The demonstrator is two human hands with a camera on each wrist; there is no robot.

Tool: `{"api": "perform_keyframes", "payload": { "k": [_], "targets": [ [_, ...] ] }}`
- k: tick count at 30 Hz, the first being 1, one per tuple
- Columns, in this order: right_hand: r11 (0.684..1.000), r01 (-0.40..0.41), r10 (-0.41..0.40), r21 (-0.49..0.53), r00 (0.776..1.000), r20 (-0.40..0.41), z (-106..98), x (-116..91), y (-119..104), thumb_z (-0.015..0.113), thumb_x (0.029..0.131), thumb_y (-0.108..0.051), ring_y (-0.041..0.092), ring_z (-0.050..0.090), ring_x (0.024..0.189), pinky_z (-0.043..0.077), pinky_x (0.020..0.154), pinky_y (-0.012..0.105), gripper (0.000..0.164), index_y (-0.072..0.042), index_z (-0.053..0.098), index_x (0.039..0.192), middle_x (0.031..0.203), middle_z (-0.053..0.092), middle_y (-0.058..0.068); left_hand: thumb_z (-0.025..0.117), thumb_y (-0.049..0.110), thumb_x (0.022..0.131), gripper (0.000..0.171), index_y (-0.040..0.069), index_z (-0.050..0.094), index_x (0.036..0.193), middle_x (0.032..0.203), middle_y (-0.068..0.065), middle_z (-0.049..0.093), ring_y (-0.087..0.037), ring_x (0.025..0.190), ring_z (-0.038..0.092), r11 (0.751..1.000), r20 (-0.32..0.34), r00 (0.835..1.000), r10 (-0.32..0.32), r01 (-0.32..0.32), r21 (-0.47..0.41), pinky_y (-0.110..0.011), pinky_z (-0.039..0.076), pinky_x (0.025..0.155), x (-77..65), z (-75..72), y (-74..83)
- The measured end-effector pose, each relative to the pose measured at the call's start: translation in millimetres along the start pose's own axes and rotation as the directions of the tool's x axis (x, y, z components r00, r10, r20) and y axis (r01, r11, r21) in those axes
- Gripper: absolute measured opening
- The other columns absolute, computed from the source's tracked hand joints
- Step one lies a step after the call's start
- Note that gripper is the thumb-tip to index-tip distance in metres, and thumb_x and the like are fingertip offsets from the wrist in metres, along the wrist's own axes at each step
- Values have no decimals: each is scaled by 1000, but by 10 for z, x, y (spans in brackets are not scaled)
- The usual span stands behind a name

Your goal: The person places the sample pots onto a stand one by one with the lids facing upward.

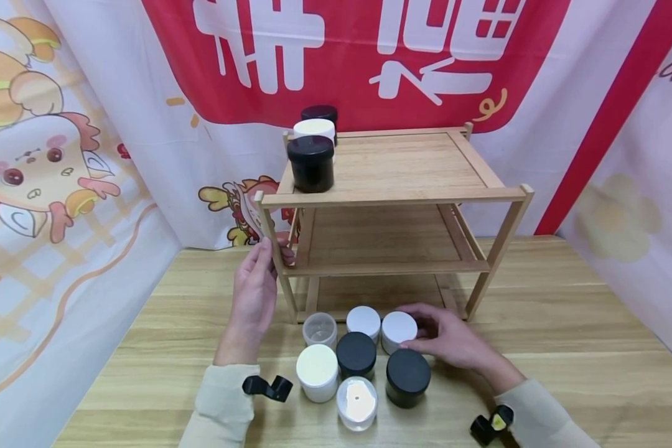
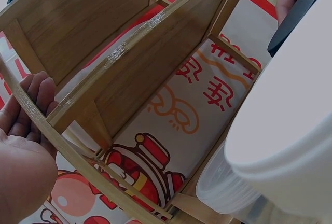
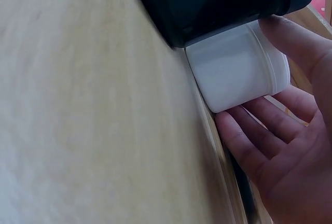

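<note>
My left hand (image 1: 254,286) is at the left front post of a three-tier wooden rack (image 1: 409,165); its fingers curl behind the post in the left wrist view. On the right, my right hand (image 1: 450,336) holds a white lidded jar (image 1: 399,330) in front of the rack's bottom shelf. The right wrist view has my thumb by the lid and my fingers along the other side of this white jar (image 3: 236,68), which stands upright. Touching distance away are another white jar (image 1: 363,322) and a black jar (image 1: 407,376).
Nearer me stand a black jar (image 1: 356,354), a larger white jar (image 1: 317,371) and a clear jar (image 1: 357,403). An open clear cup (image 1: 320,330) is by the rack's left foot. A black jar (image 1: 312,168), a white one (image 1: 314,127) and another black one (image 1: 320,112) line the top shelf's left edge.
</note>
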State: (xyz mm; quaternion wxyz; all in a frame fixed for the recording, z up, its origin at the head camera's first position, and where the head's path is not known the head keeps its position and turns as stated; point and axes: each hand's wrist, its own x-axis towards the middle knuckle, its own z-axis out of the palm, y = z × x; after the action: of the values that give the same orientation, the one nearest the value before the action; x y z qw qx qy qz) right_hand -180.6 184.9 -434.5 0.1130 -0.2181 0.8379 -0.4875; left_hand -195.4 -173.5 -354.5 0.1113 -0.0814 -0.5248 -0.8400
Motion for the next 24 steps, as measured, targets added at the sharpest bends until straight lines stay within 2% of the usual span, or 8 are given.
{"api": "perform_keyframes", "payload": {
  "k": [7,17,24],
  "targets": [
    [1000,-1,1,15,1000,3,4,-3,0,88,92,-31,23,69,112,60,94,31,62,-13,63,146,135,71,11,53,34,114,26,20,75,114,107,6,71,-12,108,63,1000,-1,1000,4,-4,8,-29,44,111,0,-1,1],
    [999,-7,6,46,1000,4,-18,-10,16,89,91,-30,24,69,114,60,95,30,62,-12,63,145,134,72,12,52,34,115,27,24,76,111,106,7,71,-12,108,63,1000,-3,1000,2,-2,22,-29,44,112,-8,11,9],
    [998,-52,53,22,997,-56,-88,-27,-35,89,90,-36,20,69,108,58,89,28,64,-15,64,144,129,74,7,52,35,115,27,21,76,113,106,6,70,-13,109,63,1000,-4,1000,17,-17,25,-29,44,112,-15,12,4]
  ]
}}
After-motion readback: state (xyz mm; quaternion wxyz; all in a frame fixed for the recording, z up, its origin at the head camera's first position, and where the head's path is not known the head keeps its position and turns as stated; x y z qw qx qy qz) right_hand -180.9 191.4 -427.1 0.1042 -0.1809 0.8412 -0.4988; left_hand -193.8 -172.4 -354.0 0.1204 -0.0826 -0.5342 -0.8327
